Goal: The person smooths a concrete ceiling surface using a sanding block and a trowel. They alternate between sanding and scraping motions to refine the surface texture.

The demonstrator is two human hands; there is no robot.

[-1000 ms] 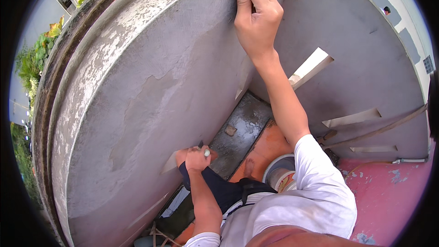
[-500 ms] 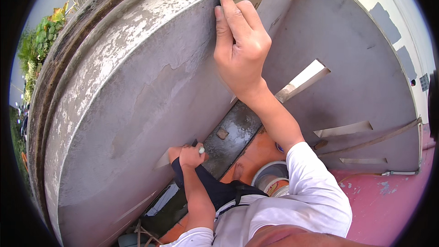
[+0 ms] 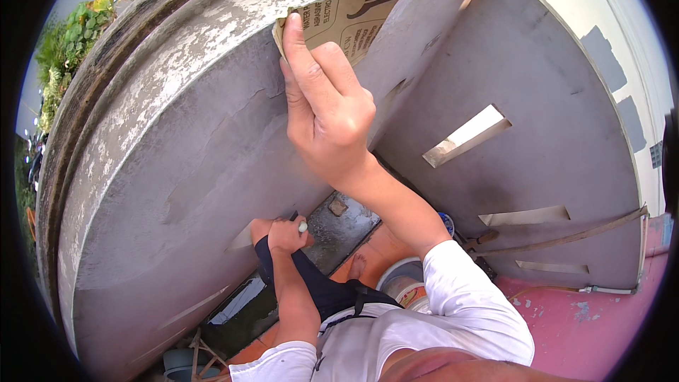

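My right hand [image 3: 331,110] reaches up to the top edge of the grey wall [image 3: 184,191], closed on a sheet of brown sandpaper [image 3: 357,25] with dark print on its back. The sheet lies against the wall's upper face, and my thumb and forefinger pinch its left end at the rim. Lower down, near my knee, my left hand [image 3: 286,235] is wrapped round a tool with a pale rounded handle end [image 3: 303,227]. A short dark part of this tool shows above the fingers; the rest is hidden in the hand.
A grey wall with slots [image 3: 544,120] stands to the right, a thin wooden strip [image 3: 566,237] leaning across it. Below are a wet dark ledge [image 3: 329,240], orange floor tiles [image 3: 378,251] and a bucket [image 3: 396,272]. Wooden sticks [image 3: 201,361] lie at lower left.
My right hand and the sandpaper have moved left along the wall's top edge, and more of the sheet's back shows. My left hand still holds the tool near my knee. The view has shifted slightly.
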